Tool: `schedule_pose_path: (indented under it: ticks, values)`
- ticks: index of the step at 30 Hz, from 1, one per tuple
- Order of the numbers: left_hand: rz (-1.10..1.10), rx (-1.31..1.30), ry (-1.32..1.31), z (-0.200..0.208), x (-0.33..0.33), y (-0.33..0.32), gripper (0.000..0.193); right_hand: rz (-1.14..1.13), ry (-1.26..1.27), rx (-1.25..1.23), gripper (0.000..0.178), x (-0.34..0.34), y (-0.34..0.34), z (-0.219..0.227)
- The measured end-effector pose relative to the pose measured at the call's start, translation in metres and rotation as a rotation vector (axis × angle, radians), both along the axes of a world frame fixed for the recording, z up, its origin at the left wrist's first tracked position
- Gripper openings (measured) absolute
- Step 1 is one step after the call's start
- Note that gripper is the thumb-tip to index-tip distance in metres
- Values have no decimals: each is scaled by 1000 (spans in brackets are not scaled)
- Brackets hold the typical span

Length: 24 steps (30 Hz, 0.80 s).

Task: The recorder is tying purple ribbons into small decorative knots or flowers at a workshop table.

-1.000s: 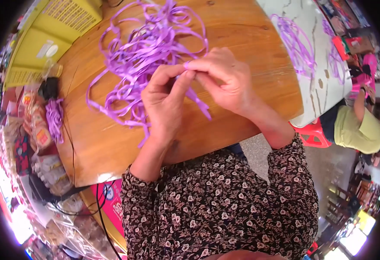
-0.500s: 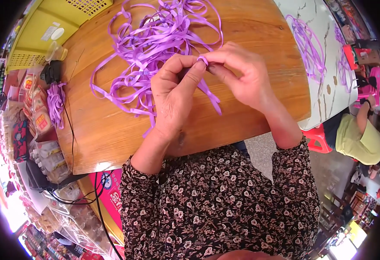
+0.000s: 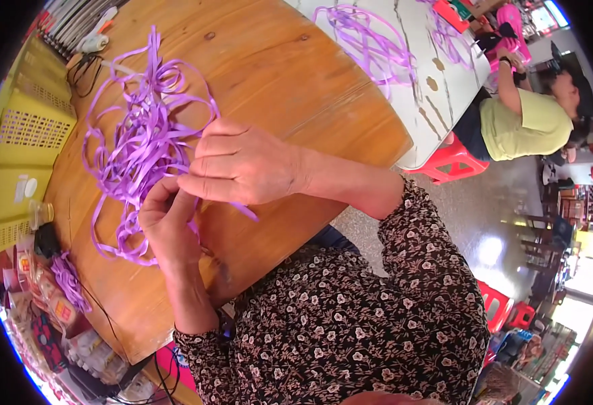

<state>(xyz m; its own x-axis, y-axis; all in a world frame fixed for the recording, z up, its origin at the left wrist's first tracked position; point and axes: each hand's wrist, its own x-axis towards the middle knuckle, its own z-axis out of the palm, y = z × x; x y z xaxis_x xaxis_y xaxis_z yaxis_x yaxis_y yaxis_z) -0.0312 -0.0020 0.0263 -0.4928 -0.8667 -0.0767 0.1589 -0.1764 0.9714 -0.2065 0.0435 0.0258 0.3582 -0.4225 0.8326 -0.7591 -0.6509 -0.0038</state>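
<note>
A tangled heap of flat purple ribbon [image 3: 134, 145] lies on the brown wooden table [image 3: 276, 74]. My left hand [image 3: 171, 226] is closed at the near edge of the heap, thumb and fingers pinching the ribbon. My right hand [image 3: 246, 165], back upward, meets it there with its fingers curled on the same piece. The spot where the fingertips join is covered by the right hand. One ribbon end [image 3: 246, 211] sticks out below the right hand, and a short bit shows beside the left wrist.
More purple ribbon [image 3: 371, 44] lies on a white marbled table [image 3: 438, 101] at the right. A person in a yellow-green top [image 3: 523, 128] sits beyond, on a red stool [image 3: 452, 158]. Yellow baskets [image 3: 40, 121] and a bundled purple ribbon [image 3: 70, 283] are at the left.
The view has swung to the right, bringing the seated person further in. My right hand has turned back upward and come over the left fingertips, hiding the small ribbon loop seen before.
</note>
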Motion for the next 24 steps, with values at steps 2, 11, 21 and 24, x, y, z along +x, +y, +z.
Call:
schedule_pose_path:
  ticks: [2,11,21,24]
  values:
    - [-60,65,32,-6,2,-6,6,32,4,-24,22,-2,-3,-1]
    - [-135,158,-78,-7,-2,-12,8,75,-6,70,27,-21,-10,-6]
    - [-24,181,128,-3,-4,-9,11,136,-358,369,19,-7,-6,10]
    - [7,162,112,-1,-3,-5,11,139,-493,495,17,-1,-2,11]
